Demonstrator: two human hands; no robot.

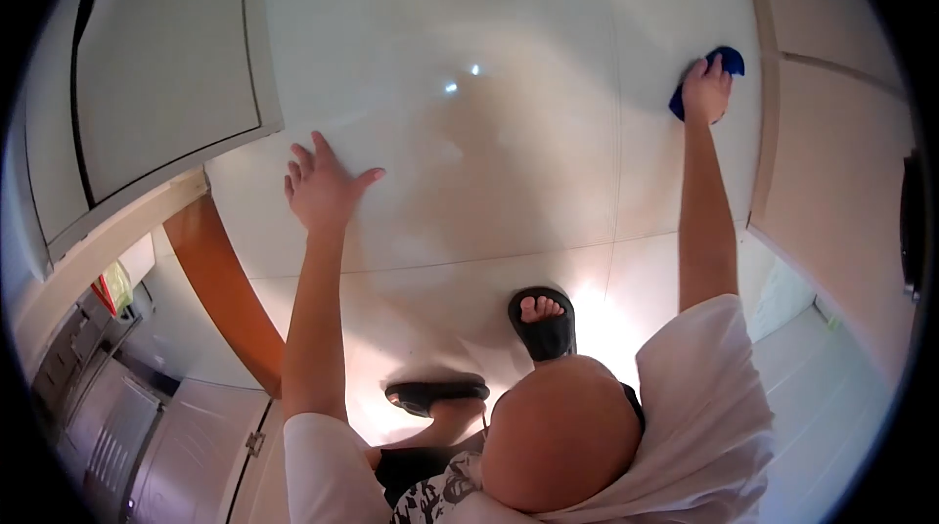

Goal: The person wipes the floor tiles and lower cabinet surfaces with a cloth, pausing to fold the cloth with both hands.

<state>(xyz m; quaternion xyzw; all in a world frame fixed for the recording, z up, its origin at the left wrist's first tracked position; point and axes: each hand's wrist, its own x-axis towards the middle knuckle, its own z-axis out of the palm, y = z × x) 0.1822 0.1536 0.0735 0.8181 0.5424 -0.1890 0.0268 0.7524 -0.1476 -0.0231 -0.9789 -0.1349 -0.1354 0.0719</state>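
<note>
My right hand presses a dark blue cloth against the glossy pale tiled floor, near the foot of the panel on the right. The cloth shows past the fingers and under the palm's edge. On the other side, my left hand has its fingers spread and holds nothing. It is over the floor just below the corner of the light cabinet; whether the palm touches the tiles I cannot tell.
Black slippers are on my feet; one knee is bent up high. A light panel borders the floor on the right. An orange-brown strip runs along the left, with a white door beyond it. Lights reflect in the tiles.
</note>
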